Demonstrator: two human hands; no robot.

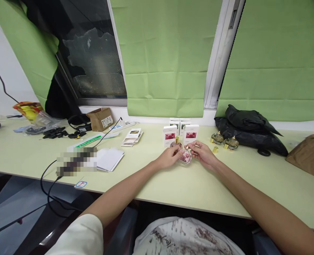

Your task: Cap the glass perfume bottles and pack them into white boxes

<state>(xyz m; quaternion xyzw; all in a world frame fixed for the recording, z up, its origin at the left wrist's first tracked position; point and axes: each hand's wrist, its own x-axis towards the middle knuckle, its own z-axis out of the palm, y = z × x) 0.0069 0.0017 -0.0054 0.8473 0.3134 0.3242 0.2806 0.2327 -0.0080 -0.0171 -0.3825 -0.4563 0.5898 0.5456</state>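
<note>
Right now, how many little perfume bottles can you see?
4: one pink bottle between both hands, another pink bottle behind the left hand, two golden bottles by the black bag. Boxes may hide more.

head view, forward and down, desk (172, 184) near

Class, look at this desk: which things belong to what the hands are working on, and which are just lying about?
In hand: pink perfume bottle, held by left hand and right hand; second pink bottle; pink boxes.

Lying about: black bag, cardboard box, white papers, black cable.
</note>
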